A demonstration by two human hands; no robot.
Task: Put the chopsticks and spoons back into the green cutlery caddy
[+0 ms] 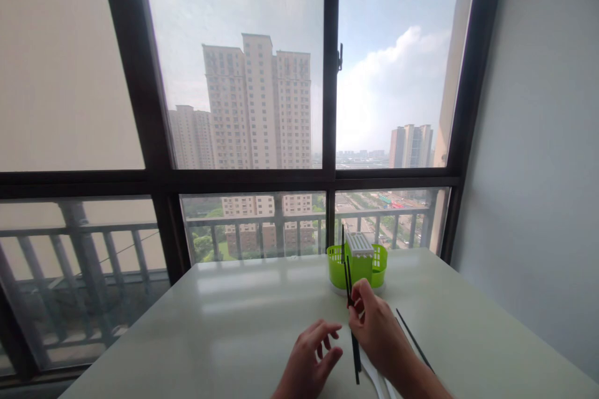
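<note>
Nearest the lens, the right hand (374, 324) pinched slim black chopsticks (352, 318) before the green slotted plastic holder (358, 265) (one stick already stood inside), left hand (311, 358) loosely spread; slotting them called for careful aim.

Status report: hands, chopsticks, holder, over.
Right hand pinching black chopsticks upright. Left hand open, empty, beside them. Green holder just beyond; one loose chopstick on table.
</note>
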